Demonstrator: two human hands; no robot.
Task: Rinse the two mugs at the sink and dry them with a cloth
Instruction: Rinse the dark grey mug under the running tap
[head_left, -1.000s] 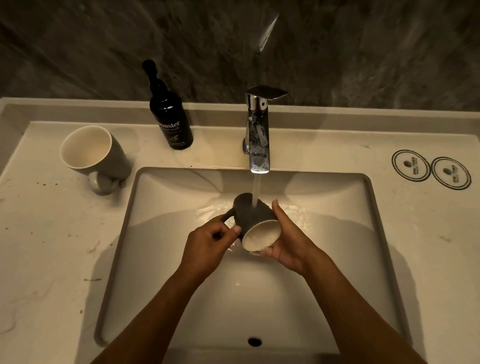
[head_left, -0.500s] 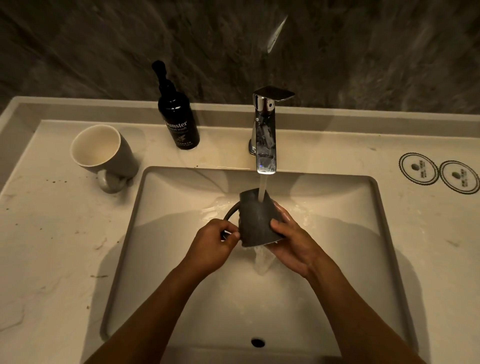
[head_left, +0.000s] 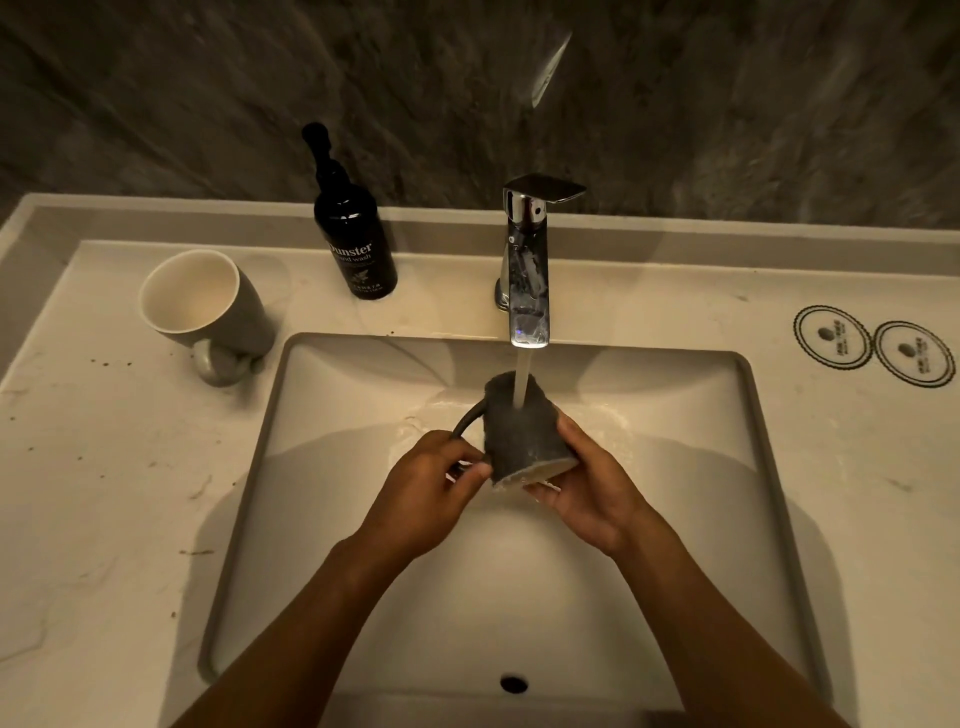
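- The dark mug (head_left: 524, 436) was over the sink (head_left: 748, 415), tipped with its mouth toward us and downward, and the stream from the tap (head_left: 527, 291) fell on its outer wall near the base.
- Our left hand (head_left: 426, 499) had its grip closed on the mug's handle (head_left: 467, 421), fingers curled round the lower end of the loop.
- Our right hand (head_left: 592, 493) cupped the body from the right and beneath, fingers curved round the wall near the rim, so its grip was closed on the mug too.
- We judged the step in hand to be rinsing the first mug, outside surface under the water; the task looked early, with no drying begun.
- The second mug (head_left: 208, 306), grey outside and pale inside, lay on its side on the surface (head_left: 104, 493) left of the sink, well apart from our hands, mouth toward us.
- A dark hand wash bottle (head_left: 356, 249) stood behind, between that mug and the tap.
- No cloth showed anywhere in view.
- The next move, we thought, called for turning the mug under the stream to reach the inside, keeping a firm hold since wet ceramic could slip.
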